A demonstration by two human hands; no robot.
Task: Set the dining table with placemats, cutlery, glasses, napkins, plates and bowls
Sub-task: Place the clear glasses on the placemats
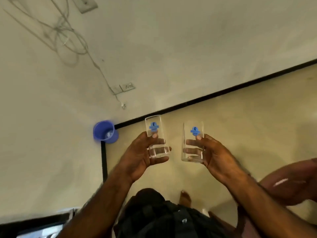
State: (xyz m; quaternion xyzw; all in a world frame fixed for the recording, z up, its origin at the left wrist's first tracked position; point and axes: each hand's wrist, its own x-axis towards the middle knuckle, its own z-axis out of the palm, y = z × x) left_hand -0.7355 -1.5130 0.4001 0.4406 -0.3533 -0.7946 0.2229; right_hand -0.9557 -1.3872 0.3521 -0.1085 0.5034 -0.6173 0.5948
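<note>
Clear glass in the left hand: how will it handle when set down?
The glass looks rigid and probably breakable, being clear and thin-walled. Likely slippery: its sides are smooth, and the left hand grips it low. Tall and narrow, it may tip if nudged.

Blurred brown shape [291,182] cut off at right edge; glass logos [153,126] unreadable.

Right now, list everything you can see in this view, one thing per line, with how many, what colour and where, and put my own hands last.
glasses: two, clear with blue printed marks, one in each hand, the left glass and the right glass
bucket: one, blue, on the floor in the wall corner
cables: a tangle, white, hanging on the wall
wall socket: one, white, low on the wall
round brown object: one, blurred, right edge, cannot tell what it is
left hand: holds the left glass
right hand: holds the right glass
</note>
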